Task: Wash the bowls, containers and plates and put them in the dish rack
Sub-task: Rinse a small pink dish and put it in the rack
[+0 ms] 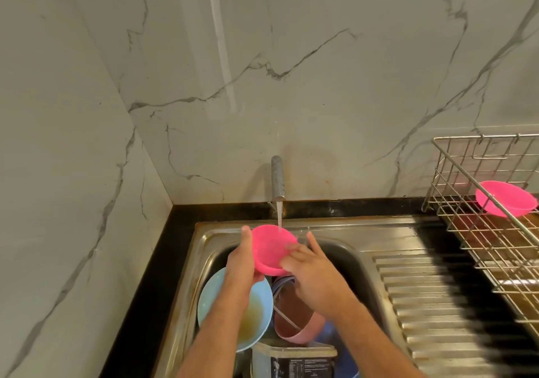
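Note:
A pink bowl (269,246) is tilted under the water running from the tap (277,179), over the sink (344,249). My left hand (242,264) grips its left rim, thumb up. My right hand (309,272) has its fingers on the bowl's inside at the right. Below in the sink lie a light blue plate (259,307) with dirty water, a pale pink bowl (297,322) with brownish residue, and a clear container (294,358). Another pink bowl (506,198) rests in the wire dish rack (466,226) at the right.
A ribbed steel drainboard (431,304) runs between the sink and the rack. A black counter edge (151,261) borders the sink on the left and back. Marble walls rise close behind and to the left.

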